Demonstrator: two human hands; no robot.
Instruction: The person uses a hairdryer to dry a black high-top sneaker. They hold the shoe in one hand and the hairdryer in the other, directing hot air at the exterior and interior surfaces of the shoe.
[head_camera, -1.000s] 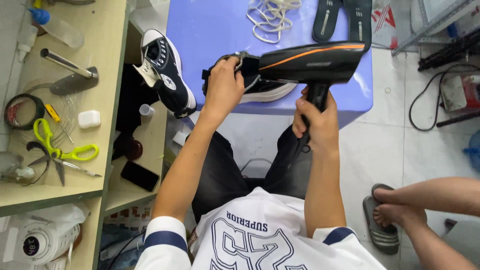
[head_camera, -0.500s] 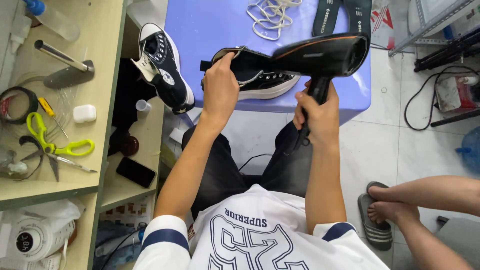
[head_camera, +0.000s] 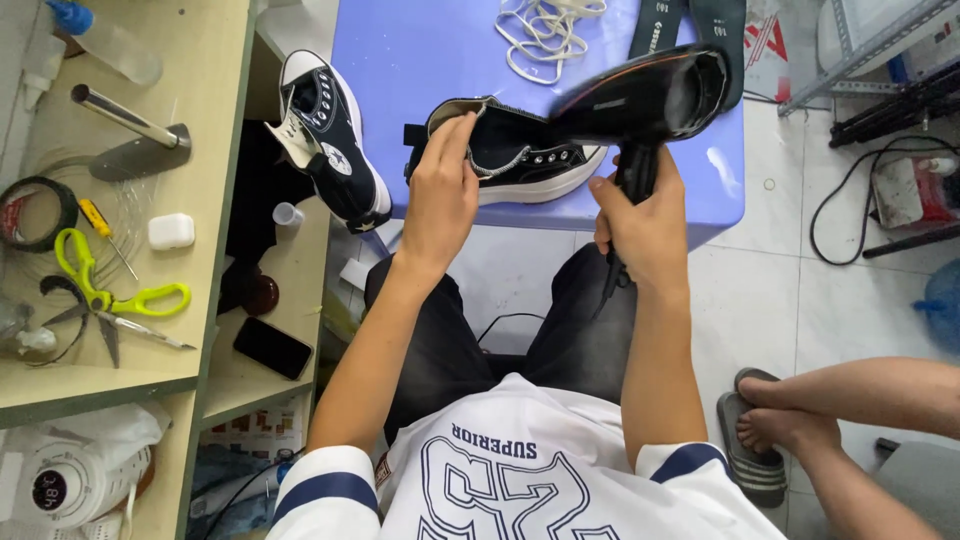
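Seated person, view straight down over lap. Left hand (head_camera: 440, 195) grips the collar of a black shoe (head_camera: 510, 155) w/ white sole, fingers curled over the opening edge; shoe lies on its side at the near edge of a blue table (head_camera: 440, 60). Right hand (head_camera: 648, 215) is wrapped tight round the handle of a black hair dryer (head_camera: 640, 100), barrel held level just above the shoe & pointing left at its opening; dryer looks blurred.

Table: plastic, blue-purple, bare in the middle. At its far edge a heap of white laces (head_camera: 545, 30) & two dark insoles (head_camera: 690, 25). Second black shoe (head_camera: 330, 135) hangs at the table's left edge, toe tilted down, between table & a wooden workbench (head_camera: 215, 120) on the left.

Workbench top: yellow-handled scissors (head_camera: 115, 300), roll of black tape (head_camera: 35, 210), small white case (head_camera: 170, 230), metal tool w/ round handle (head_camera: 130, 135). Lower shelf beside it: black phone (head_camera: 272, 347), small clear cup (head_camera: 287, 218).

Floor: pale tiles. Right side near: another person's bare foot (head_camera: 775, 420) on a grey sandal (head_camera: 748, 460), forearm reaching in from the right edge. Far right: black cable (head_camera: 840, 215) looped on the tiles, metal shelf frame beyond.
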